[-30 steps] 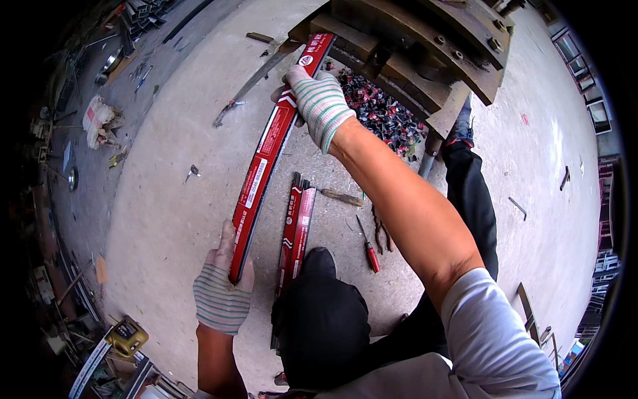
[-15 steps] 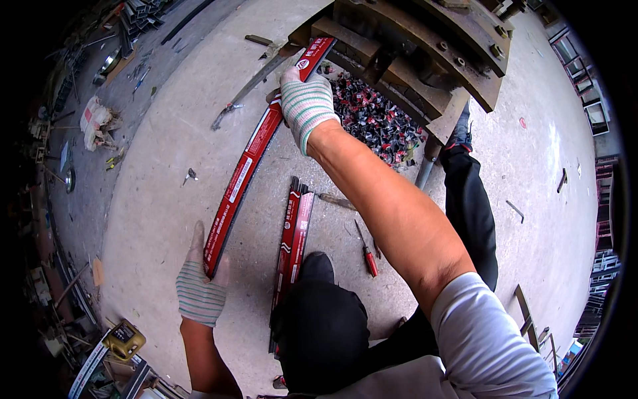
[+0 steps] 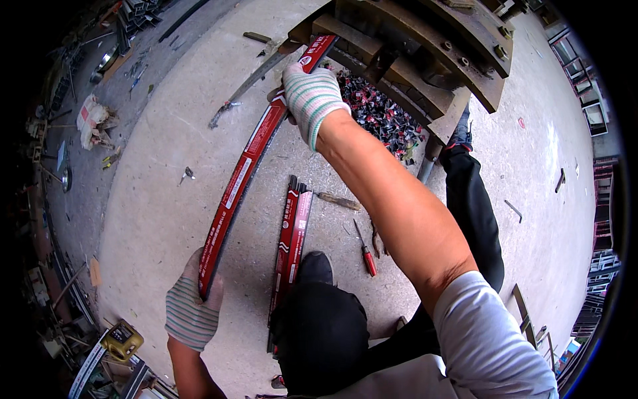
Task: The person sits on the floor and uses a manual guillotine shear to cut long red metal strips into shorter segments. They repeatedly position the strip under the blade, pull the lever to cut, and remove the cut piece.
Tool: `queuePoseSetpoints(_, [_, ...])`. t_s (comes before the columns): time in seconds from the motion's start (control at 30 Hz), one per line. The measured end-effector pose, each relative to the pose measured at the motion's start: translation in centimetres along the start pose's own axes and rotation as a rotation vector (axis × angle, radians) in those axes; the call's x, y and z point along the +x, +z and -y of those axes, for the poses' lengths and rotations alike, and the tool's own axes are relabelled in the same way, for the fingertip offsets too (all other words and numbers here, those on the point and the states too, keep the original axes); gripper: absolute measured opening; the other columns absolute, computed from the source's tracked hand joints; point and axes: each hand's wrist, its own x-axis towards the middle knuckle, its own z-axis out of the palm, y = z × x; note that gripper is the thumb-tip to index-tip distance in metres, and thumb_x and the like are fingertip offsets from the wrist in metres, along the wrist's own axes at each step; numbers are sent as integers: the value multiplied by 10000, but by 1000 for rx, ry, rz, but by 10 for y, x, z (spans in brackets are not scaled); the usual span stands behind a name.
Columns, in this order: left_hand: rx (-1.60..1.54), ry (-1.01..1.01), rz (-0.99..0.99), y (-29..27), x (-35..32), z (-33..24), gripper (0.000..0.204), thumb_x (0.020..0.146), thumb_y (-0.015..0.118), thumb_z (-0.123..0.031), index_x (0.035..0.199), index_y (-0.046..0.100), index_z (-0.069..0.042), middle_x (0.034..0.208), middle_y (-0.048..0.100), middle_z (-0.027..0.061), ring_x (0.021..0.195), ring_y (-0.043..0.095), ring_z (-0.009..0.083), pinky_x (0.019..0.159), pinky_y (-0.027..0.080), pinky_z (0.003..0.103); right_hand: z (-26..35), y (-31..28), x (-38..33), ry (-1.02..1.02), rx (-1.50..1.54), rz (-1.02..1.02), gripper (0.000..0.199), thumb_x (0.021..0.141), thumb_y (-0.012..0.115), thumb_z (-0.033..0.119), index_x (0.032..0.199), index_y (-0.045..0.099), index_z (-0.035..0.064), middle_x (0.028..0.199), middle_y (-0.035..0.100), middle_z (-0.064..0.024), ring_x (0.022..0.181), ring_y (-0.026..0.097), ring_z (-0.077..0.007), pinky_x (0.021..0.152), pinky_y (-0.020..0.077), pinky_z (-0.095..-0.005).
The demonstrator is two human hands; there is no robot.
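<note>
Both gloved hands grip one long red strip [image 3: 247, 156] above the concrete floor [image 3: 153, 219]; left hand [image 3: 193, 309] fingers wrapped round its near end; right hand [image 3: 311, 96] clamped on the far end beside the steel machine [image 3: 425, 46]; two more red strips [image 3: 292, 239] lie alongside.

The person crouched with both arms stretched apart. The right hand [image 3: 311, 96], in a striped knit glove, reached far forward toward twelve o'clock, its bare forearm running back toward five o'clock to a grey short sleeve [image 3: 488, 339]; its fingers were curled closed, knuckles up. The left hand [image 3: 193, 309], gloved alike, sat low at about seven o'clock, close to the body, fingers wrapped shut, the forearm rising from the lower edge.
</note>
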Motion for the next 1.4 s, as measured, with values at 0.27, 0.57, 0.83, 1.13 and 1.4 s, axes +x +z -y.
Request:
queuePoseSetpoints(0.27, [81,-16,-24,-10,4,7,488,1028,608,-187,1470,547,11,941,714,179,787,671,229,795,554,350,-6,6,10,-7,100,12,451,1063,462,345,1236,654,-23,1069,747,-212,978,725,-316,873,560,-391])
queuePoseSetpoints(0.57, [89,-7,-20,-13,-2,-8,510,1019,619,-173,1479,529,30,1068,731,220,860,722,268,834,583,375,5,-4,-5,32,177,59,273,1046,522,348,1046,603,87,797,721,-78,551,634,-191,426,455,-309])
queuePoseSetpoints(0.83, [13,-17,54,-10,-17,-28,627,977,691,-142,1502,446,98,1259,684,331,1119,732,406,972,591,467,5,-16,-12,-12,256,145,298,1047,551,356,1093,610,68,821,765,-106,603,722,-199,411,472,-276])
queuePoseSetpoints(1.13, [65,-13,9,-9,3,-5,604,977,680,-143,1510,470,48,1284,684,297,1141,720,395,1006,568,444,0,-10,-5,-53,238,159,342,1084,517,377,1042,633,58,801,752,-82,606,725,-178,405,494,-254])
queuePoseSetpoints(1.4, [80,-11,-27,-6,10,8,595,976,690,-147,1506,490,34,1291,685,296,1155,719,394,1023,563,426,-4,-5,-1,-73,310,140,277,1070,529,302,1056,610,38,823,689,-92,641,676,-201,491,543,-337])
